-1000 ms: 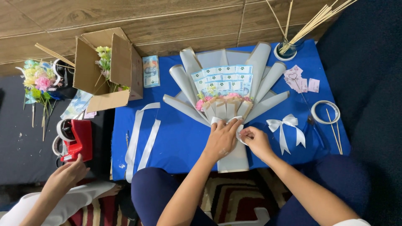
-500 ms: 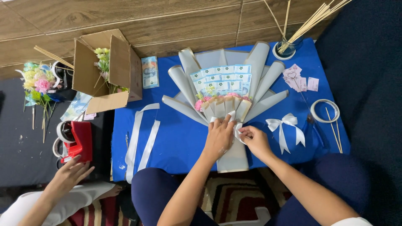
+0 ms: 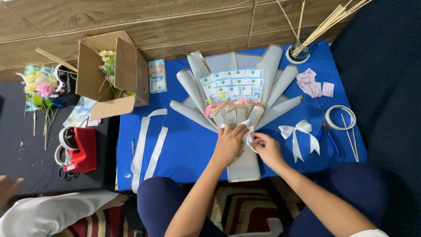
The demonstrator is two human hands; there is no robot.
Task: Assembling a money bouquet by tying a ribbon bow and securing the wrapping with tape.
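Cardboard box (image 3: pixel 105 74) w/ flowers sits at my table's far left. Red tape dispenser (image 3: pixel 80 149) on floor. Tape roll (image 3: pixel 340 117) far right.

Low blue counter (image 3: pixel 184 149), set against wood-plank floor (image 3: pixel 166 22). On it: grey-wrapped banknote bouquet (image 3: pixel 237 101) at centre, white bow (image 3: pixel 300 134) to its right, tape ring (image 3: pixel 340 117), pink paper slips (image 3: pixel 313 83), glass of sticks (image 3: pixel 300 52), two white ribbon strips (image 3: pixel 147 147), banknote stack (image 3: pixel 157 76). Cardboard box (image 3: pixel 112 74) overlaps the left edge.

Brown wood-look floor (image 3: pixel 175 22), patterned rug (image 3: pixel 245 206)
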